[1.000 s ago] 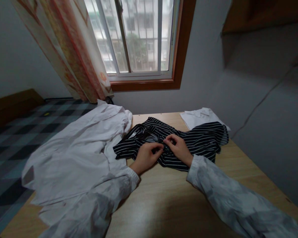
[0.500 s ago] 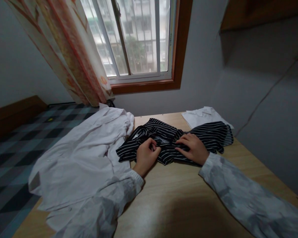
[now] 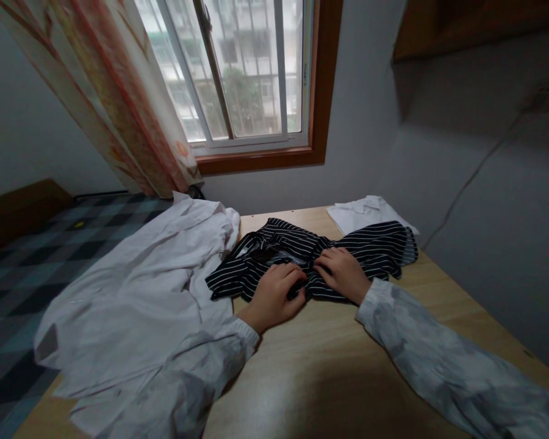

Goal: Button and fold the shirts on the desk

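A black shirt with thin white stripes (image 3: 370,247) lies crumpled across the far middle of a wooden table (image 3: 311,372). My left hand (image 3: 274,296) rests on its near edge with fingers curled into the cloth. My right hand (image 3: 345,273) lies just to the right, fingers bent and pressing on the same striped fabric. The two hands almost touch. Both arms wear pale, mottled long sleeves.
A large white shirt (image 3: 137,299) is spread over the table's left side and hangs past its edge. A folded white garment (image 3: 363,213) sits at the far right corner. Behind are a window (image 3: 238,73), an orange curtain (image 3: 114,103) and grey walls. A checked floor (image 3: 18,274) lies left.
My hands first parted, the right sliding to the right over the striped shirt, then came back together at its near edge. The view swung slightly right.
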Tool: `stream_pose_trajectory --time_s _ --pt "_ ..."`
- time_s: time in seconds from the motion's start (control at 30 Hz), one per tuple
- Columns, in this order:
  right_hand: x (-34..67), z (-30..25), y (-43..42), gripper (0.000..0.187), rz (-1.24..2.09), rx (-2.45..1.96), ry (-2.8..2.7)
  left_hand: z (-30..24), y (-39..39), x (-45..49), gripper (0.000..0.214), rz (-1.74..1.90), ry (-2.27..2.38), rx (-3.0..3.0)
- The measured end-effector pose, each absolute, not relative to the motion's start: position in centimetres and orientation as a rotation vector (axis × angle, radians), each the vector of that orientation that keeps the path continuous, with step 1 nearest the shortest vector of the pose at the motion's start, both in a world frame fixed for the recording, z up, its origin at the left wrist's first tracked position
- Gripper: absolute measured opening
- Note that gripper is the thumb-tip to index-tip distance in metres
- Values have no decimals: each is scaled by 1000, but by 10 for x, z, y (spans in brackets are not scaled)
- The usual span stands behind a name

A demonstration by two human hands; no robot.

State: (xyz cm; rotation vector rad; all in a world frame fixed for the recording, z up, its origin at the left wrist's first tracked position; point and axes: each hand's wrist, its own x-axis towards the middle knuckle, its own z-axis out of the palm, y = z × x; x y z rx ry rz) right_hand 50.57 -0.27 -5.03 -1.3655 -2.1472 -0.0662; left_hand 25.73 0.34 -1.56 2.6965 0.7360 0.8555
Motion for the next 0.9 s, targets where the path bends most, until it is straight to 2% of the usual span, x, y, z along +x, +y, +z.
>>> stream_pose_trajectory --time_s 0.23,0.43,0.6,0.9 --pt "501 -53 0 20 252 -1261 -1878 -13 6 258 16 753 806 2719" --pt "480 -49 -8 26 662 -1145 -1683 -21 13 260 29 784 877 2615" --pt "467 -49 -11 26 668 -1131 -1632 -29 21 261 19 893 937 2468" --pt "463 -48 -18 17 628 -1150 -1684 -22 18 258 12 969 959 2269"
